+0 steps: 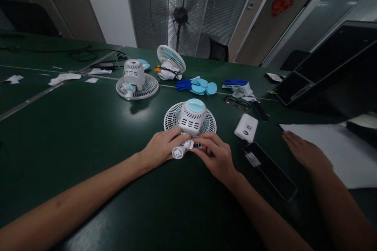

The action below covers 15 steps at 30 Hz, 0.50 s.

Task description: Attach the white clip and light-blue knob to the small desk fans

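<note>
A small white fan [191, 117] with a light-blue cap lies grille-down on the dark green table [73, 133], just in front of me. My left hand [161, 148] is curled around the fan's short white stem [178, 151] at its near side. My right hand [217, 153] meets it from the right, fingers bent and pinching the same stem joint. What sits under my fingertips is hidden.
Another person's hand [306, 153] rests flat by a white sheet [338, 145] at right. Nearby lie a white power bank [246, 127], a black phone [269, 168] and glasses [236, 102]. Farther back are two more small fans [136, 80] [171, 62], blue blades [203, 86], gloves [235, 83] and a big standing fan [180, 11].
</note>
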### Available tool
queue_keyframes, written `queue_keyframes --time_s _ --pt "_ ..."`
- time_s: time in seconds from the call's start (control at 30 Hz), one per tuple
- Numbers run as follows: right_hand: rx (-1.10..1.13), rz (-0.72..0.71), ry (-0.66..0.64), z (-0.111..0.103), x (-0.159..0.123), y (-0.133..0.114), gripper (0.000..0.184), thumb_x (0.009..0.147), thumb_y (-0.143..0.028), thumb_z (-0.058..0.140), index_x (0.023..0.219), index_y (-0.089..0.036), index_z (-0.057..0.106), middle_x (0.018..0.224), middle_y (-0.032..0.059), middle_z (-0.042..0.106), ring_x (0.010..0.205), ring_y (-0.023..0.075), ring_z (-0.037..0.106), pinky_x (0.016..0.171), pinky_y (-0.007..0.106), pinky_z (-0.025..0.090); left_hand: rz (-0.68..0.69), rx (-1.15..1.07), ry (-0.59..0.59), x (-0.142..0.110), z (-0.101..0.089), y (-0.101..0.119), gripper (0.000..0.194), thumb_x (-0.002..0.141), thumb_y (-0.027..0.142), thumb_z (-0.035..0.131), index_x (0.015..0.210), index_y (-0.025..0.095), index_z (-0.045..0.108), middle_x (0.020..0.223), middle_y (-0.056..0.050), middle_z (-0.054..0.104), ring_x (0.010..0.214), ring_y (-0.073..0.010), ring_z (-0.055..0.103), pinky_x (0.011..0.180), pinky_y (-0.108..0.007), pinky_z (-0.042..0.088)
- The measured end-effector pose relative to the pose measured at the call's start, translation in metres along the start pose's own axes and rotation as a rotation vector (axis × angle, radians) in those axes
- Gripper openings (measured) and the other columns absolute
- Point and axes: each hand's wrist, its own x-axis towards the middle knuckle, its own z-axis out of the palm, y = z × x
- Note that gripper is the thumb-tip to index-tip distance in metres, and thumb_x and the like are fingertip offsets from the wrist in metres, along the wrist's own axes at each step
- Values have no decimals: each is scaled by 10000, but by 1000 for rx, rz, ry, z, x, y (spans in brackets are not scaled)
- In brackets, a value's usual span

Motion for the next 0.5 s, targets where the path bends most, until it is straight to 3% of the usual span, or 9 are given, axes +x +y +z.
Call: queue_keyframes --time_s 0.07,0.23,0.37,0.5 --pt "99 101 23 4 1 -6 80 984 -302 698 1026 -240 728 1023 49 671 728 137 631 590 268 536 -3 25 -18 1 -2 2 315 1096 416 471 1273 181 584 984 -59 586 790 -176 597 614 -268 506" --pt "451 407 -22 11 4 -16 321 1029 -381 608 779 -198 691 791 12 620 581 116 560 501 252 453 34 103 -65 5 -17 5 260 1103 348 464 1248 183 603 964 -59 616 804 -190 618 648 -289 537" --pt "385 379 5 9 3 -14 381 1055 -379 555 757 -195 708 724 8 602 656 141 591 622 280 469 53 184 -91 1 -44 2 237 1083 298 511 1269 188 607 991 -70 663 838 -207 636 676 -304 552" --pt "328 362 -26 9 0 -14 316 1056 -344 550 847 -192 731 721 -8 580 623 126 567 614 276 432 -7 249 -133 -35 -82 0 293 1063 244 521 1339 209 614 1058 -84 703 902 -232 671 750 -347 578"
